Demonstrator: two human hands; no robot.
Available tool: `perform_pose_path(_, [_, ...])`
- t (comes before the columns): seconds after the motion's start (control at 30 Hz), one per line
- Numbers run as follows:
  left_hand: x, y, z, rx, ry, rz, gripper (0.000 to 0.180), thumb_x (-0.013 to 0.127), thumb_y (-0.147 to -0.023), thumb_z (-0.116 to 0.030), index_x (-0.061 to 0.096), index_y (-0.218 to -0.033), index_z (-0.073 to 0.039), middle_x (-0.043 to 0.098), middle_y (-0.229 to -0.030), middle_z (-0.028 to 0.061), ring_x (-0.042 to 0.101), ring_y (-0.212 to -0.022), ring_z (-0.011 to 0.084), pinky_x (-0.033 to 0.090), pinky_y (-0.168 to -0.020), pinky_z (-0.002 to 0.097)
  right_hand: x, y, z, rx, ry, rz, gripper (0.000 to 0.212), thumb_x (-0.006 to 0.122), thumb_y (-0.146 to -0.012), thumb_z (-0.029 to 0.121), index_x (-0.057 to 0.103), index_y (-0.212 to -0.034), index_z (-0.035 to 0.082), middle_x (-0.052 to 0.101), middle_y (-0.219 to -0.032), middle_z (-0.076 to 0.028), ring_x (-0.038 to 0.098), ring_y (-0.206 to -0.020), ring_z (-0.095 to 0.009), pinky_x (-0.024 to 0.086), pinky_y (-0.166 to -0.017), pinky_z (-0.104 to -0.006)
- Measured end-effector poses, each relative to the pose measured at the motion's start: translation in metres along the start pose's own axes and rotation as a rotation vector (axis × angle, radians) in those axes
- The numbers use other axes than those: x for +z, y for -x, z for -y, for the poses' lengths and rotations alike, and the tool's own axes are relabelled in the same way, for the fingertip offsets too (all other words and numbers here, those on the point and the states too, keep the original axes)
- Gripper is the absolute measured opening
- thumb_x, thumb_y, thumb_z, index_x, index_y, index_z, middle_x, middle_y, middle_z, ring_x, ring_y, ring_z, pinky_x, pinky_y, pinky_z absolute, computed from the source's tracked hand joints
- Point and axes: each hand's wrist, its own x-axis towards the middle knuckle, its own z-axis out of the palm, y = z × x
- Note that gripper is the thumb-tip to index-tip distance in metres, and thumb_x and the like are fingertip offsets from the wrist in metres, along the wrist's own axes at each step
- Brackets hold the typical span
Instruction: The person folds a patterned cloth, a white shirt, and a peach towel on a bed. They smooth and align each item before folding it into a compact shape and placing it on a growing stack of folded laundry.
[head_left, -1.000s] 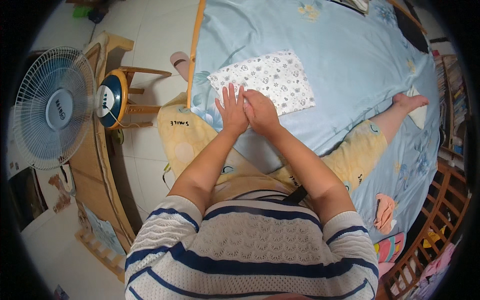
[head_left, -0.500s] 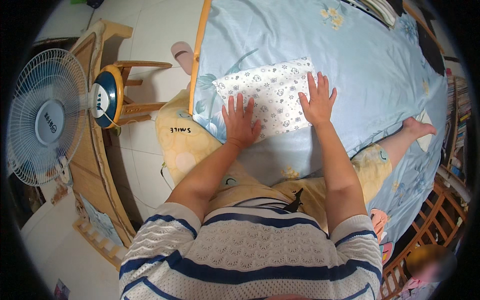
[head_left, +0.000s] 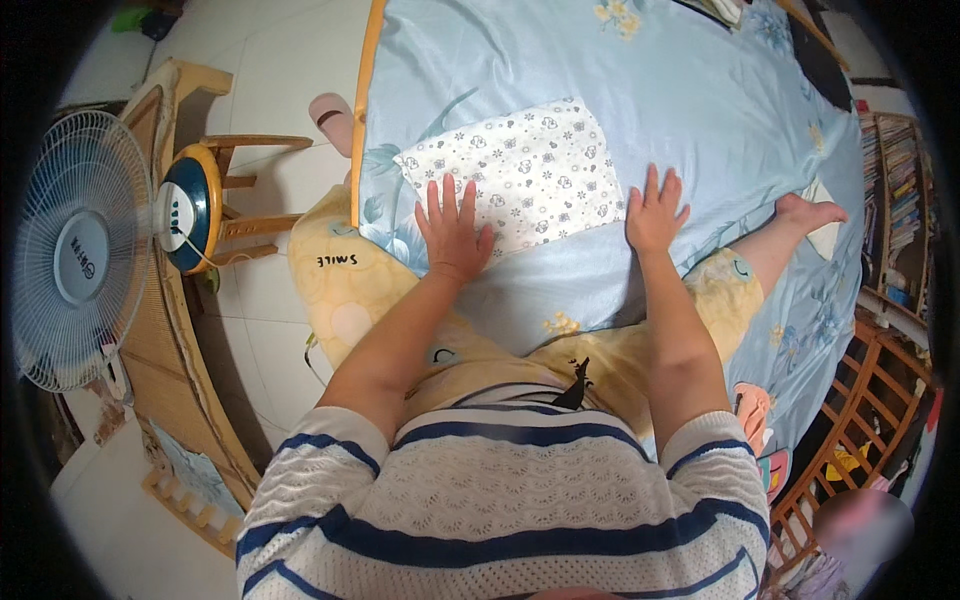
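Observation:
A white cloth [head_left: 545, 165] printed with small dark figures and flowers lies flat on the blue floral bedsheet [head_left: 680, 110]. It looks folded into a rough rectangle. My left hand [head_left: 455, 235] rests with fingers spread over the cloth's near left part. Just past the cloth's right edge, my right hand [head_left: 656, 212] lies palm down on the sheet, fingers apart, its thumb close to the near right corner. Neither hand grips anything. My legs, in yellow patterned trousers [head_left: 330, 285], are spread on either side of this spot.
To the left, a white fan [head_left: 82, 255] stands by a wooden stool [head_left: 250, 228] with a round dark-blue seat. A pink slipper [head_left: 332, 122] lies on the tiled floor beside the bed's wooden edge [head_left: 366, 100]. Bookshelves [head_left: 900, 190] and a wooden rack [head_left: 850, 430] line the right side.
My right hand has slid from on top of the cloth to the sheet beside its right edge. My left hand stays spread on the near left part. The whole view has shifted slightly.

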Motion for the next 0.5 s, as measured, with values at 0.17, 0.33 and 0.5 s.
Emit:
perform_pose_path(0.17, [-0.014,-0.023,-0.001,-0.035,0.099,-0.153,0.055,0.062,-0.080,-0.029,0.045,-0.129,-0.012,0.037,-0.131,0.0175,0.031,-0.124,0.0356,0.017,-0.101,0.0535,0.002,0.007,-0.012,0.040,-0.050,-0.134,0.052,0.048,-0.086,0.030,0.041,-0.136,0.020,0.031,-0.144,-0.013,0.026,-0.134,-0.028,0.018,-0.106,-0.0551])
perform_pose_path(0.33, [-0.039,-0.157,0.000,-0.070,0.381,-0.246,0.024,0.067,-0.077,-0.019,0.065,-0.099,-0.009,0.055,-0.096,0.0106,0.049,-0.097,0.0285,0.038,-0.086,0.0365,0.000,0.007,-0.013,0.035,-0.050,-0.157,0.050,0.050,-0.084,0.028,0.044,-0.133,0.018,0.035,-0.141,-0.013,0.029,-0.132,-0.029,0.020,-0.104,-0.0553])
perform_pose_path(0.5, [0.000,-0.234,0.033,-0.344,0.377,-0.090,0.024,0.070,-0.074,-0.020,0.067,-0.096,-0.011,0.057,-0.092,0.0069,0.054,-0.091,0.0219,0.045,-0.083,0.0323,0.000,0.005,-0.011,0.031,-0.058,-0.150,0.052,0.051,-0.082,0.027,0.045,-0.133,0.018,0.035,-0.140,-0.013,0.029,-0.132,-0.029,0.020,-0.104,-0.0550])
